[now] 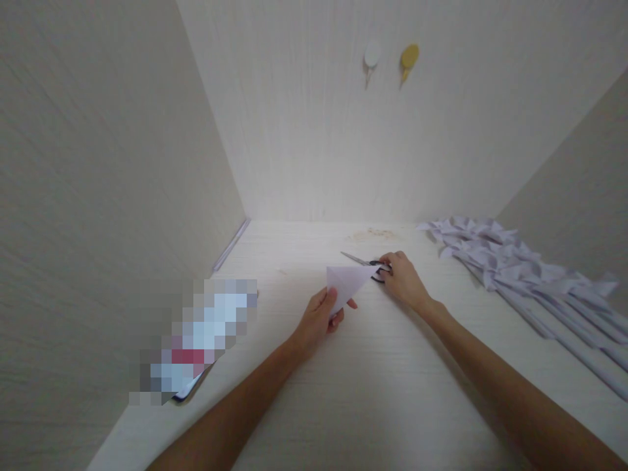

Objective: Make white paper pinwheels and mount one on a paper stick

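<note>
- Desk (373, 405) is pale wood grain, boxed in by matching panels on the left, back and right, so it's basically a little cubby.
- Far left on the desk there's a flat object (193, 340) that's blurred out, can't tell what it is. A thin pale strip (231, 244) runs along the foot of the left panel just behind it.
- Left hand (321, 318) comes in from the bottom, closed around the lower end of a folded white paper triangle (347, 283), thumb on the near face and fingers curled behind. The paper is held up off the desk, roughly centre, with its long point aimed right toward the other hand.
- Scissors (367, 263) sit just behind the paper's top edge, blades pointing left. Dark handles are at the right end.
- Right hand (403, 278) has its fingers wrapped over the scissor handles. Blades look closed or nearly so, hard to be sure at this size. Whether the scissors are resting on the desk or lifted, I can't tell.
- Up on the back panel, two small hooks: a white one (371, 57) and a yellow one (409, 59) beside it.
- Right side of the desk has a whole pile of paper pinwheels (515, 268) on rolled paper sticks, lying on their sides, well apart from the hands.
</note>
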### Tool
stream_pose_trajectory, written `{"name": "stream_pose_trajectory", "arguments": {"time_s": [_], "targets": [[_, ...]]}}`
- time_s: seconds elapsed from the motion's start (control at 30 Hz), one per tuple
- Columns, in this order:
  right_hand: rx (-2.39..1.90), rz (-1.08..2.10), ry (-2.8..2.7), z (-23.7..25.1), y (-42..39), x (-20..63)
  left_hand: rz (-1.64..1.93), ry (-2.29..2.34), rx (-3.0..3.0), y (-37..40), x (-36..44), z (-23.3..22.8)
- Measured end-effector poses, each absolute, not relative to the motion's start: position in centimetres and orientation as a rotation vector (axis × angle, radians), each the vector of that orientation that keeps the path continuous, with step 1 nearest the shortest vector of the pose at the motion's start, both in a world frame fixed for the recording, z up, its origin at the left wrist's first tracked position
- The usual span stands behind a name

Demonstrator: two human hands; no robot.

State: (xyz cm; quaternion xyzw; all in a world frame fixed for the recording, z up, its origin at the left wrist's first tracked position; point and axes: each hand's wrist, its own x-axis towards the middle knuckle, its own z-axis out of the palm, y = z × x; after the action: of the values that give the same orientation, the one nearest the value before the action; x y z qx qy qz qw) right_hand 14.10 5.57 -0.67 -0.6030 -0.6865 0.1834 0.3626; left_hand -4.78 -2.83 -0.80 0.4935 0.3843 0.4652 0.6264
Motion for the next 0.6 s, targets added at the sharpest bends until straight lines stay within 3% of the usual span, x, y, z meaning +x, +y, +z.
{"name": "stream_pose_trajectory", "arguments": {"time_s": [0.17,0.23,0.3,0.6], "targets": [[-1.362,0.813,-1.549,0.0,1.4,12.9,1.052,1.053,1.384,-3.2,-4.8,-0.8],[-1.074,1.402,-1.176,0.2,-0.4,12.3,1.045,1.096,1.533,-3.5,-4.7,-0.6],[-0.895,1.691,-0.989,0.3,-1.7,11.8,1.044,1.084,1.718,-3.8,-4.6,-0.3],[-0.76,1.716,-0.839,-0.7,-3.0,11.1,0.91,0.956,2.035,-3.9,-4.6,-0.5]]}}
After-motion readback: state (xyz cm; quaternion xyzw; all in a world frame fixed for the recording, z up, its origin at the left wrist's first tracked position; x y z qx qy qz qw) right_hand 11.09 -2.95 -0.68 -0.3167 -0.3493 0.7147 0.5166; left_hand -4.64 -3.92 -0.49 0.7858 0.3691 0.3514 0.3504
